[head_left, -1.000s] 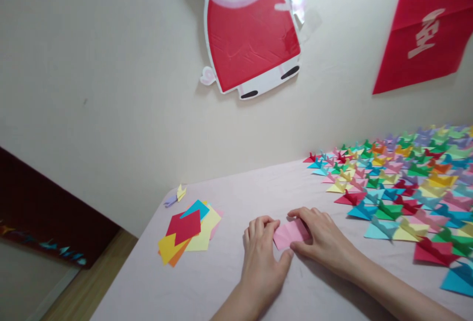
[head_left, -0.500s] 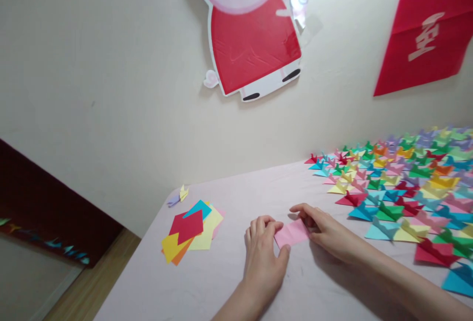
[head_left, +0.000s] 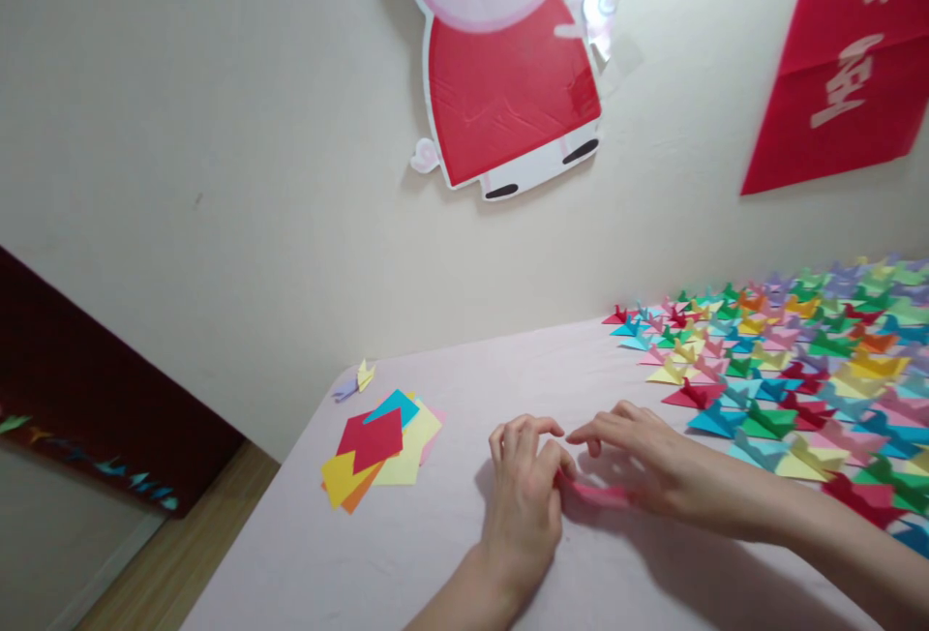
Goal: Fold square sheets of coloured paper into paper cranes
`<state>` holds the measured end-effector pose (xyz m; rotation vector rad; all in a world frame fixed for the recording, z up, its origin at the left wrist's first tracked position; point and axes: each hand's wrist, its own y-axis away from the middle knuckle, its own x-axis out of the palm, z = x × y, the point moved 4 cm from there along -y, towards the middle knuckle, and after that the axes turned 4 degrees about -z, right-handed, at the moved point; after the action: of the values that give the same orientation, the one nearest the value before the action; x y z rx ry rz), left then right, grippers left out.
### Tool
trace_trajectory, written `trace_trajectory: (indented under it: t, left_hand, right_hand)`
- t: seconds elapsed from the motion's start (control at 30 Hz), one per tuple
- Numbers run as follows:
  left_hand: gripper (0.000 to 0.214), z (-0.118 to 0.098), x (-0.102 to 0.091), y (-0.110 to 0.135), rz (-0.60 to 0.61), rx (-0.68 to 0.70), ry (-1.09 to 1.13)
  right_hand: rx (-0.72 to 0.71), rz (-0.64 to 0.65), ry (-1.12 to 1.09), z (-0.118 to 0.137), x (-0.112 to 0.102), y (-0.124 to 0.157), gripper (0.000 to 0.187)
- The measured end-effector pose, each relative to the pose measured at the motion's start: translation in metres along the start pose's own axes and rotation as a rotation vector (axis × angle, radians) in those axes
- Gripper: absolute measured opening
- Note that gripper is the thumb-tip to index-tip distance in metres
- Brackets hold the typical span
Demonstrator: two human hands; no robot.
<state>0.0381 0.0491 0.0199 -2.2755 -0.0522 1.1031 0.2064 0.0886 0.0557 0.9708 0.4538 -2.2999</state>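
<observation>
A pink sheet of folding paper (head_left: 599, 495) is raised and bent between my hands, seen nearly edge-on above the table (head_left: 464, 563). My left hand (head_left: 524, 486) pinches its left end between thumb and curled fingers. At the other end, my right hand (head_left: 639, 462) grips the paper low down, the thumb hidden from view, while its forefinger reaches out toward my left fingertips. The far side of the paper cannot be seen.
Colored paper squares (head_left: 377, 447) lie in a loose pile on the left. Two small folded paper cranes (head_left: 355, 382) sit near the far left corner. Rows of folded paper cranes (head_left: 791, 370) cover the right side. A wall (head_left: 290, 176) stands behind the table.
The pink paper lay flat with its face showing; now it is lifted, bent and seen edge-on. My hands have turned with it, and the right hand shifted slightly right.
</observation>
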Motion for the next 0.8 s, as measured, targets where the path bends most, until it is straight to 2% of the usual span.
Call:
trace_trajectory:
  t: [0.07, 0.13, 0.23, 0.3, 0.4, 0.53, 0.7, 0.8]
  left_hand:
    - [0.044, -0.001, -0.001, 0.0, -0.014, 0.028, -0.041]
    - [0.047, -0.002, -0.002, 0.0, -0.024, 0.051, -0.073]
    - [0.05, -0.005, -0.003, 0.0, -0.029, 0.053, -0.073]
    - [0.052, -0.006, -0.004, -0.001, -0.034, 0.039, -0.047]
    - [0.055, -0.007, -0.004, 0.0, -0.047, 0.039, -0.022]
    - [0.053, -0.008, -0.006, 0.003, -0.057, 0.049, -0.044]
    - [0.054, -0.02, -0.006, 0.012, 0.069, 0.097, -0.098]
    - [0.056, -0.025, -0.006, 0.015, 0.115, 0.118, -0.107]
  right_hand:
    - [-0.043, 0.011, 0.053, 0.006, -0.003, 0.001, 0.059]
    - [-0.037, -0.012, 0.082, 0.008, -0.003, 0.001, 0.052]
    - [0.091, -0.058, 0.083, 0.007, 0.002, 0.001, 0.024]
    - [0.183, -0.055, 0.075, 0.008, 0.012, 0.001, 0.018]
    - [0.192, -0.073, 0.105, 0.016, 0.027, 0.0, 0.032]
    - [0.168, -0.089, 0.13, 0.016, 0.037, -0.002, 0.025]
    - [0.192, -0.125, 0.078, 0.004, 0.036, -0.004, 0.044]
    - [0.205, -0.125, 0.1, 0.005, 0.035, -0.003, 0.043]
